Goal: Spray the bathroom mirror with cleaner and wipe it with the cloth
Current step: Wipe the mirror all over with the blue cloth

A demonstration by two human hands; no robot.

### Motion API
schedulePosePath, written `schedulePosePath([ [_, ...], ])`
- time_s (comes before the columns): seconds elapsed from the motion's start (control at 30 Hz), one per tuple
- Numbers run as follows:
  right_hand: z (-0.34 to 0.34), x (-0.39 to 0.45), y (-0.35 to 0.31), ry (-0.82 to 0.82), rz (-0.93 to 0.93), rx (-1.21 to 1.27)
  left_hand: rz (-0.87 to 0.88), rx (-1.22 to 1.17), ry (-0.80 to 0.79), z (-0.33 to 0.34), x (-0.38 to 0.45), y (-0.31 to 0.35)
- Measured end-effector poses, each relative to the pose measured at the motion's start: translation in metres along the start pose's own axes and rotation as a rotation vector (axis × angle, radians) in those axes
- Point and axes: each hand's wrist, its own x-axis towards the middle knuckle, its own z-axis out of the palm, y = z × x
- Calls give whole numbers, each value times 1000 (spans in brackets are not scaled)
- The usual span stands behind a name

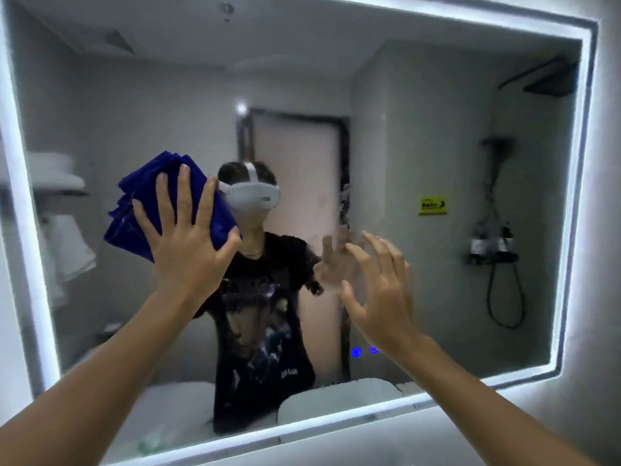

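The bathroom mirror (420, 136), framed by a lit white band, fills most of the view. My left hand (188, 243) presses a folded dark blue cloth (134, 210) flat against the glass at centre left, fingers spread over it. My right hand (383, 290) hovers just in front of the glass at centre right, fingers apart and holding nothing; its reflection shows close behind it. The glass looks hazy and streaked around the middle. No spray bottle is in view.
Two blue touch buttons (357, 352) glow low on the mirror near my right wrist. The reflection shows a person in a black shirt, folded white towels (57, 176) at left, a shower fitting (494, 247) at right and a yellow sticker (432, 205).
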Motion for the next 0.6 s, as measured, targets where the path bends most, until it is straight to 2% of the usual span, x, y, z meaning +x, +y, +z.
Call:
schedulePosePath([
  [0.1,-4,7,10,26,13,15,-22,-10,-34,-1,1,18],
  [0.27,-21,7,46,14,-14,80,35,32,-67,12,6,76],
  [0.6,-72,-17,200,8,78,86,197,28,-78,65,6,284],
])
